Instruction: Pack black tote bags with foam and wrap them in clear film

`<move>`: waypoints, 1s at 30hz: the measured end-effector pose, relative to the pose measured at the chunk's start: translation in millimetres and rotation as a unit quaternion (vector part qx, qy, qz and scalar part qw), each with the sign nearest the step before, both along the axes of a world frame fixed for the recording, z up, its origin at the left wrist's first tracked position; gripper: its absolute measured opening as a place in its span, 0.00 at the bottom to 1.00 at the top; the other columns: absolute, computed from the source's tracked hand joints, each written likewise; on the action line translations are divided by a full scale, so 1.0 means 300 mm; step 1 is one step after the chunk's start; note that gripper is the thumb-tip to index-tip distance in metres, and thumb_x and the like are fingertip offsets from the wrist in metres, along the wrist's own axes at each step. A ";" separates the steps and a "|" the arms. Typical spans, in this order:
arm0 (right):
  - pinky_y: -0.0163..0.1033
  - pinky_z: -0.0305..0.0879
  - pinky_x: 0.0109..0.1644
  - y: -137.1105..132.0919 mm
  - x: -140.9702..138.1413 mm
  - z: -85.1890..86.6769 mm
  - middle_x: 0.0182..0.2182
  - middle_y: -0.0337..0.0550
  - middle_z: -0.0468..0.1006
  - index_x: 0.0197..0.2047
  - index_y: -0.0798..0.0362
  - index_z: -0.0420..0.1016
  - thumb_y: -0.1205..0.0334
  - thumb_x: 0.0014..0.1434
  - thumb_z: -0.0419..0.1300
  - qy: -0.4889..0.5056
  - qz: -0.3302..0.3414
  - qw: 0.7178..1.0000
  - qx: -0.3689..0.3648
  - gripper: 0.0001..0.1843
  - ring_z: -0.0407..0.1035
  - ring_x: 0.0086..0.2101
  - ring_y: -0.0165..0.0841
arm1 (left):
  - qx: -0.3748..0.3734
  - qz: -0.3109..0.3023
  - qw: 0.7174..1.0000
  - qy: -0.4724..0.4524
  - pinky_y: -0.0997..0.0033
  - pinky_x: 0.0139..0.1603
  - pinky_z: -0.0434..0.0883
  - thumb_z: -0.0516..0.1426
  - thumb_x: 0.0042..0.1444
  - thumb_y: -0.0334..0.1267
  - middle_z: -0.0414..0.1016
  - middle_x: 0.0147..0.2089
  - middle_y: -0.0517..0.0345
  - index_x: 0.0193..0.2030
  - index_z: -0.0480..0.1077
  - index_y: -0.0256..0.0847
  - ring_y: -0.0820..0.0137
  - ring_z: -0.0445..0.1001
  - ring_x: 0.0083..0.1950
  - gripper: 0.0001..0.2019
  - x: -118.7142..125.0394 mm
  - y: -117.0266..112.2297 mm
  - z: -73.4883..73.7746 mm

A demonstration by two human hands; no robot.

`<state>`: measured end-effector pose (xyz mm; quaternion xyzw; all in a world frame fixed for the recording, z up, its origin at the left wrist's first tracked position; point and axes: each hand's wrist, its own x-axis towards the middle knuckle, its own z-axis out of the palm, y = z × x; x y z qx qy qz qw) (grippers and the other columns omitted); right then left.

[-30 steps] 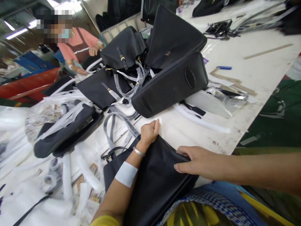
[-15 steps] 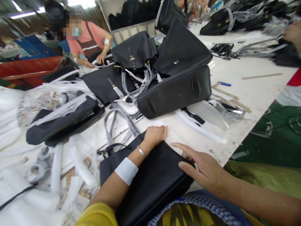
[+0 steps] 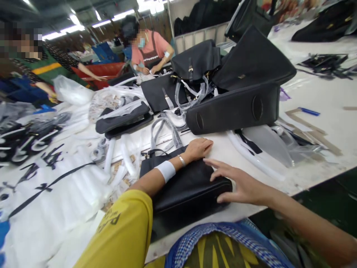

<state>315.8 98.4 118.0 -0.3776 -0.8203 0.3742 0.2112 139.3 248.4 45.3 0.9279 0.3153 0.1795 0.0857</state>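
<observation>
A black handbag (image 3: 192, 190) lies on its side on the table right in front of me, its wrapped handles (image 3: 167, 128) pointing away. Across it reaches my left forearm; my left hand (image 3: 198, 149) is at the bag's far edge, its fingers curled over that edge, with the fingertips partly hidden. At the bag's right end is my right hand (image 3: 237, 184), thumb and fingers spread apart around the corner. The right fingertips touch or almost touch the leather.
Several black bags pile up ahead, the nearest a bag showing its base (image 3: 234, 109). White padding tubes (image 3: 78, 186) and scraps cover the left. A blue pen (image 3: 309, 111) lies on the right. A co-worker in pink (image 3: 152, 50) and another in green (image 3: 52, 67) work across the table.
My view has swung left, bringing the second co-worker into sight. The handbag lies flatter on the table, and my right hand's fingers have spread wider at its end.
</observation>
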 end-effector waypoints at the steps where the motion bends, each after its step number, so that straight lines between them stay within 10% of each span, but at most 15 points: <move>1: 0.52 0.59 0.65 0.001 -0.004 -0.025 0.62 0.50 0.68 0.52 0.47 0.75 0.43 0.53 0.67 0.022 0.009 0.999 -0.027 0.26 0.62 0.61 0.46 | -0.005 -0.001 1.000 0.000 0.65 0.50 0.69 0.48 0.67 0.38 0.78 0.44 0.48 0.49 0.73 0.39 0.65 0.74 0.47 0.14 -0.002 -0.003 0.007; 5: 0.51 0.63 0.62 -0.008 -0.004 -0.108 0.52 0.49 0.78 0.54 0.49 0.73 0.44 0.55 0.65 0.048 -0.036 0.998 -0.028 0.27 0.70 0.55 0.45 | -0.042 -0.006 0.999 -0.001 0.68 0.55 0.69 0.53 0.64 0.36 0.79 0.50 0.51 0.51 0.74 0.40 0.66 0.75 0.52 0.13 -0.068 -0.006 0.101; 9: 0.52 0.60 0.65 -0.010 0.023 -0.128 0.52 0.48 0.78 0.54 0.48 0.75 0.44 0.54 0.66 0.023 -0.029 0.999 0.013 0.27 0.67 0.58 0.47 | -0.099 0.058 0.993 -0.035 0.66 0.56 0.70 0.51 0.66 0.40 0.77 0.55 0.47 0.55 0.72 0.36 0.64 0.75 0.54 0.17 -0.302 -0.068 0.303; 12: 0.54 0.60 0.65 0.003 0.036 -0.130 0.52 0.48 0.79 0.53 0.47 0.77 0.43 0.53 0.66 -0.001 -0.026 0.999 0.022 0.27 0.65 0.60 0.48 | -0.195 0.095 0.975 -0.042 0.68 0.47 0.76 0.45 0.69 0.48 0.82 0.44 0.50 0.51 0.75 0.37 0.66 0.80 0.44 0.22 -0.556 -0.241 0.439; 14: 0.54 0.62 0.64 0.012 0.038 -0.134 0.52 0.48 0.79 0.52 0.47 0.77 0.42 0.53 0.65 -0.011 -0.035 0.999 0.028 0.27 0.66 0.59 0.49 | -0.387 0.152 0.901 -0.123 0.62 0.53 0.75 0.43 0.69 0.52 0.81 0.48 0.48 0.55 0.74 0.37 0.62 0.79 0.49 0.26 -0.707 -0.420 0.472; 17: 0.53 0.66 0.61 0.017 0.039 -0.143 0.51 0.48 0.79 0.51 0.46 0.78 0.41 0.53 0.64 -0.015 -0.046 0.998 0.042 0.27 0.68 0.57 0.49 | -0.389 0.275 0.839 -0.264 0.51 0.65 0.65 0.45 0.67 0.57 0.74 0.59 0.47 0.59 0.71 0.40 0.57 0.72 0.61 0.28 -0.828 -0.713 0.412; 21: 0.53 0.66 0.61 0.013 0.061 -0.163 0.51 0.45 0.79 0.51 0.44 0.79 0.40 0.53 0.64 -0.023 -0.057 0.997 0.050 0.26 0.71 0.55 0.48 | -0.247 0.390 0.808 -0.368 0.50 0.73 0.50 0.52 0.63 0.57 0.59 0.71 0.50 0.64 0.66 0.45 0.55 0.54 0.72 0.28 -0.763 -0.987 0.229; 25: 0.53 0.74 0.52 0.029 0.105 -0.174 0.45 0.47 0.83 0.47 0.46 0.80 0.37 0.49 0.64 -0.056 -0.108 0.992 0.024 0.28 0.77 0.45 0.50 | -0.220 0.447 0.749 -0.438 0.49 0.72 0.51 0.56 0.61 0.52 0.56 0.72 0.47 0.65 0.61 0.44 0.55 0.53 0.73 0.28 -0.622 -1.070 0.089; 30: 0.48 0.75 0.51 0.054 0.122 -0.158 0.47 0.45 0.82 0.51 0.44 0.77 0.37 0.49 0.64 -0.084 -0.106 0.991 0.005 0.30 0.76 0.47 0.48 | -0.210 0.460 0.741 -0.442 0.56 0.67 0.61 0.60 0.57 0.46 0.65 0.66 0.46 0.61 0.64 0.41 0.57 0.64 0.67 0.26 -0.586 -1.063 0.052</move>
